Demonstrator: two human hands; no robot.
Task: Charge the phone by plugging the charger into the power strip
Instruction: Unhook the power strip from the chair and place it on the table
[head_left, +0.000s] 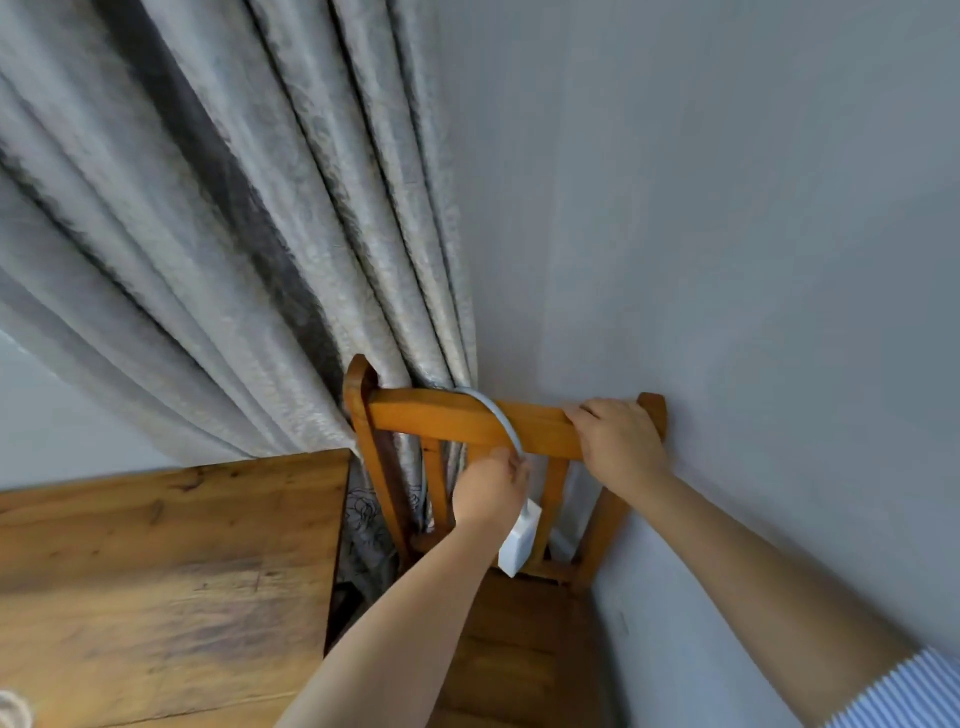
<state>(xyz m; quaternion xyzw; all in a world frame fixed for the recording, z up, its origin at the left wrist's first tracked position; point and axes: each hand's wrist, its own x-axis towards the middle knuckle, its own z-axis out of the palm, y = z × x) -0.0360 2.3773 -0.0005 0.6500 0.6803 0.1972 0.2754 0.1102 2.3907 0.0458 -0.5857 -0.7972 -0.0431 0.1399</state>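
A white power strip (519, 543) hangs in front of the slats of a wooden chair back (447, 418). Its thick white cable (496, 415) loops over the chair's top rail. My left hand (491, 493) pinches the cable just below the rail, right above the strip. My right hand (618, 439) grips the right end of the top rail. No phone or charger is in view.
A grey curtain (234, 234) hangs behind the chair on the left. A grey wall (727, 260) runs along the right, tight against the chair. A wooden table (156, 571) stands at lower left. The chair seat (519, 649) lies below the strip.
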